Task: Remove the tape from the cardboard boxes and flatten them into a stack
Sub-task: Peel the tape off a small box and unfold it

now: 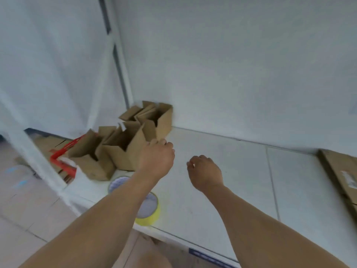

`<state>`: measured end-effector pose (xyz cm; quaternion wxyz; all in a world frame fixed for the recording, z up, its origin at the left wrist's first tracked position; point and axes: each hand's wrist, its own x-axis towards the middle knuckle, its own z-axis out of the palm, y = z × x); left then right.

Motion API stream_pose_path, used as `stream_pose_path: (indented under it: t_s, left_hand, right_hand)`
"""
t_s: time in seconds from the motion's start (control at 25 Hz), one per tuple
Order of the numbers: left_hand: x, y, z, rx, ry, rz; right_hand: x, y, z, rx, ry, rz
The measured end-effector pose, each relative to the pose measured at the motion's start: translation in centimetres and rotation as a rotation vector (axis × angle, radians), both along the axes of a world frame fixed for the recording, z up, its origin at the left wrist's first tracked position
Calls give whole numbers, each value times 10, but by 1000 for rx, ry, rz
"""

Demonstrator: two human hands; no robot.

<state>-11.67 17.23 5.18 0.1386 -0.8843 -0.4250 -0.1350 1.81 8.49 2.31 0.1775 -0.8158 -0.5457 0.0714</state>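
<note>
Three open cardboard boxes stand in the back left corner of the white table (pixel 231 171): a front-left box (pixel 90 161), a middle box (pixel 123 149) and a far box (pixel 160 120) against the wall. My left hand (pixel 156 157) reaches to the right edge of the middle box, fingers curled at its flap; whether it grips the flap is hidden. My right hand (pixel 204 171) hovers over bare table to the right, fingers loosely curled and holding nothing. Torn white tape scraps (pixel 120 125) stick up from the middle box.
Two tape rolls lie under my left forearm: a yellow one (pixel 149 209) and a white one (pixel 117 183). A red basket (pixel 61 161) sits at the table's left end. Flattened cardboard (pixel 342 178) lies at the right edge. White walls close in the back and left.
</note>
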Motion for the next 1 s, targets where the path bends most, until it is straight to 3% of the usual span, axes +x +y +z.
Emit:
stream_pose_path:
  t_s: [0.12, 0.2, 0.28, 0.4, 0.56, 0.88, 1.0]
  left_hand:
    - [-53, 45, -3, 137, -202, 122]
    - [-76, 72, -3, -23, -219, 292]
    - [-88, 86, -12, -240, -113, 399]
    - [-85, 86, -20, -253, -35, 331]
    - [-46, 57, -4, -279, -229, 183]
    - [61, -64, 3, -936, -880, 145]
    - [89, -110, -8, -1411, -1248, 249]
  right_hand:
    - [-62, 56, 0, -2, 220, 26]
    - [-89, 86, 0, -32, 309, 78]
    - [-105, 105, -2, -75, 338, 98]
    - [-105, 106, -10, -78, 458, 43]
    - [-63, 69, -12, 17, 642, -88]
    - [50, -94, -14, 484, 795, -244]
    - [70, -154, -14, 524, 538, -157]
